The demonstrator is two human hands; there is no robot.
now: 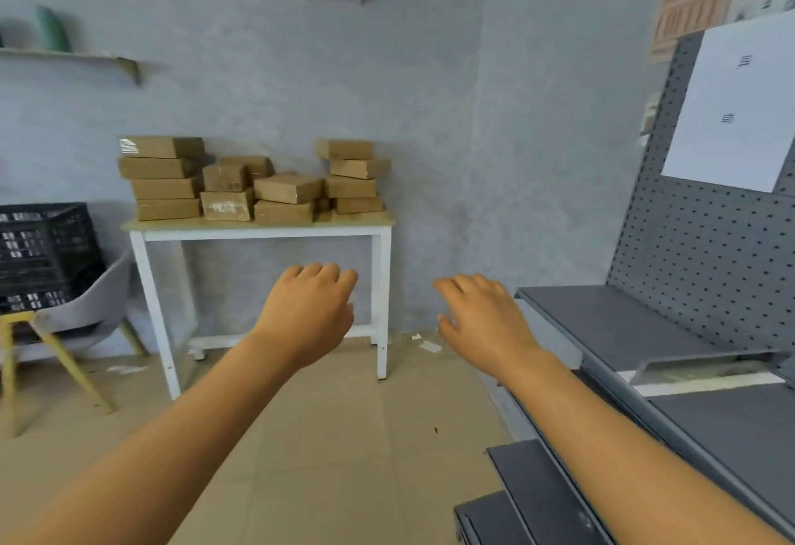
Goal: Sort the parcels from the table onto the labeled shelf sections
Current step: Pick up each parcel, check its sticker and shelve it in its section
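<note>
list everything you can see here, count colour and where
parcels: over a dozen, brown, stacked on the table
table: one, white frame, against the far wall
crate: one, black, far left
chair: one, grey seat, yellow legs, left of the table
shelf unit: one, dark grey, pegboard back, right side
paper label: one, white, on the pegboard
wall shelf: one, pale, upper left
left hand: empty, open
right hand: empty, open

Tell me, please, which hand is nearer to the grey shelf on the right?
The right hand: it hovers empty just left of the grey shelf, by its front corner. The left hand is farther left, in front of the white table and below its top.
</note>
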